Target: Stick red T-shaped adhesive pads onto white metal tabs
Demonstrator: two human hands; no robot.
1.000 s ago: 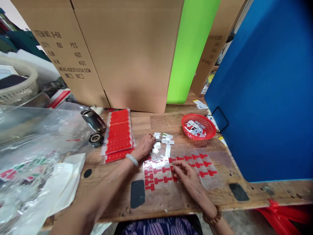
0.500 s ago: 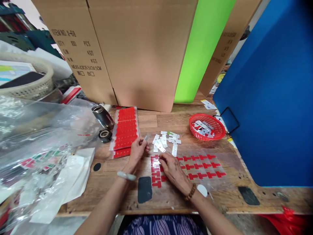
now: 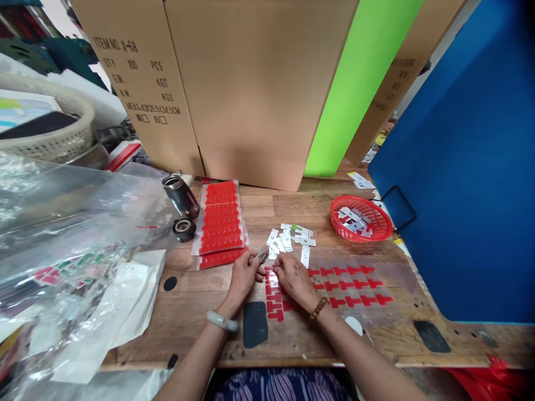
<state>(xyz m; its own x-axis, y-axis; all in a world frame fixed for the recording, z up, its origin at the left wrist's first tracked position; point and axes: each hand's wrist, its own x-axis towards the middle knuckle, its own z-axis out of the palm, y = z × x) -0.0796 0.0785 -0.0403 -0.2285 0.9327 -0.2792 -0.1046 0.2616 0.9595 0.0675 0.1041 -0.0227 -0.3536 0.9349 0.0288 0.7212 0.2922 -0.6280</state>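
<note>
My left hand (image 3: pixel 246 274) is closed, thumb and fingers pinching a small flat metal plate (image 3: pixel 261 255). Close beside it, my right hand (image 3: pixel 293 278) has its fingers bent together at the top of a clear sheet with red T-shaped stickers (image 3: pixel 274 301). Whatever lies between those right fingertips is hidden or too small to name. Part of the sheet is covered by the right hand, and more red stickers (image 3: pixel 345 285) show to its right. Just beyond both hands lies a loose pile of small white and silver plates (image 3: pixel 286 240).
A red basket (image 3: pixel 363 217) of similar plates stands at the right. Stacked red sticker sheets (image 3: pixel 221 220), an open dark flask (image 3: pixel 180 196) and its lid (image 3: pixel 184 229) are on the left. Clear plastic bags cover the far left. Cardboard (image 3: pixel 259 89) and a blue panel (image 3: pixel 463 184) border the table.
My left hand has come nearer the sheet's top edge with the plate. The right fingertips have shifted slightly up, and both hands are closer together. The whole view has shifted slightly.
</note>
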